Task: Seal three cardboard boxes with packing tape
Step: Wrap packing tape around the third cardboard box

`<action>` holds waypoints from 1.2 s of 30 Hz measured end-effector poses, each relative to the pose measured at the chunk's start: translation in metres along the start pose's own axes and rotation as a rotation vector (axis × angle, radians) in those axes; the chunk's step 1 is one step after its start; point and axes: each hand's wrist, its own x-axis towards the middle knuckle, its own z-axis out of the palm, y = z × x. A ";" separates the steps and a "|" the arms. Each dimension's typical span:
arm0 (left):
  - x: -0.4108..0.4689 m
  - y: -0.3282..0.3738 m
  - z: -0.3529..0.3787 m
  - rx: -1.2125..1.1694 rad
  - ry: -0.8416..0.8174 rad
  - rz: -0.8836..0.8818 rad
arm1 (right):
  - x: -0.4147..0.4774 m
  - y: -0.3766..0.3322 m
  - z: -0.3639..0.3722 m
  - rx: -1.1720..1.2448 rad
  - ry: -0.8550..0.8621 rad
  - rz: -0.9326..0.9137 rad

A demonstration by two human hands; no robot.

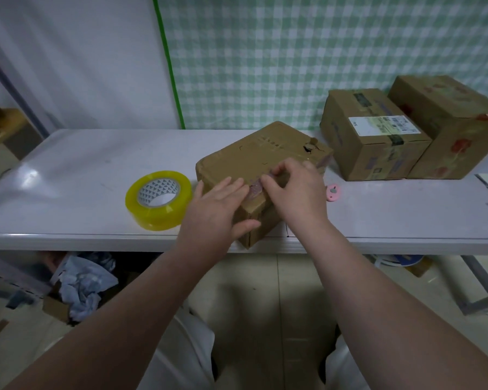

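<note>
Here the left hand lies flat on the box, the right hand pinches its tape; neighbouring label illegible.

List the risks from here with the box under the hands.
1. The box sits with its near corner at or just over the front edge of the table. Pressure from the left hand could tip or slide it off.
2. The tape strip that the right hand pinches looks wrinkled at the seam, so it may bond poorly.
3. The torn hole in the top looks uncovered and may stay open.
</note>
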 end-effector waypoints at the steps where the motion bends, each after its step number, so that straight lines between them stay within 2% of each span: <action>1: 0.001 0.005 0.000 0.004 0.004 0.008 | 0.005 0.002 -0.001 0.020 -0.012 0.012; 4: 0.004 0.008 -0.006 -0.034 0.009 0.006 | 0.018 0.009 -0.007 0.082 -0.056 0.041; 7: 0.011 -0.004 -0.016 0.002 0.023 -0.121 | 0.020 0.012 -0.015 0.169 -0.126 0.096; 9: 0.013 -0.013 -0.016 0.005 -0.029 -0.197 | 0.014 0.009 -0.017 0.247 -0.181 0.149; 13: 0.007 -0.005 -0.006 -0.023 -0.108 -0.163 | 0.006 0.004 -0.009 0.329 -0.286 0.210; 21: 0.007 0.022 0.010 0.108 -0.035 -0.202 | 0.019 0.009 -0.004 0.348 -0.353 0.203; 27: 0.005 0.025 0.012 -0.060 0.122 -0.240 | 0.025 0.017 -0.007 0.408 -0.408 0.215; 36: 0.002 0.030 0.015 -0.067 0.140 -0.261 | 0.017 0.022 -0.003 0.481 -0.406 0.210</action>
